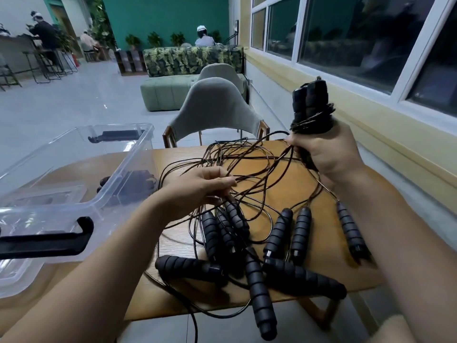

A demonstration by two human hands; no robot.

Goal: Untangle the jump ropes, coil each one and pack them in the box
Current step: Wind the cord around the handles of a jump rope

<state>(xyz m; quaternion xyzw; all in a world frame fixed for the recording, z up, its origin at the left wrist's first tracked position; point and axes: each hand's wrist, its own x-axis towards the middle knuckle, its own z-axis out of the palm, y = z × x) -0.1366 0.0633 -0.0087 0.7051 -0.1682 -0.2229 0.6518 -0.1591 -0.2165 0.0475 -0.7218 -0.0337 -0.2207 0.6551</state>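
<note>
Head view: our right hand (329, 154) clamps wound bundle (309, 107), left hand (197, 189) pinches loose cords (215, 152). Cords look thin, springy; we'd grab foam handles (278, 235).

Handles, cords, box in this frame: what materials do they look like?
Handles: likely foam or soft rubber, matte black, spiral-ribbed grip. Cords: thin and glossy with highlights, probably plastic-coated wire; core not visible. Box: clear rigid plastic, table visible through its wall; black latch likely plastic too.

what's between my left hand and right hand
Head view: tangled cords run from the left hand, which holds them, to the right hand gripping a coiled rope, over the table.
</note>
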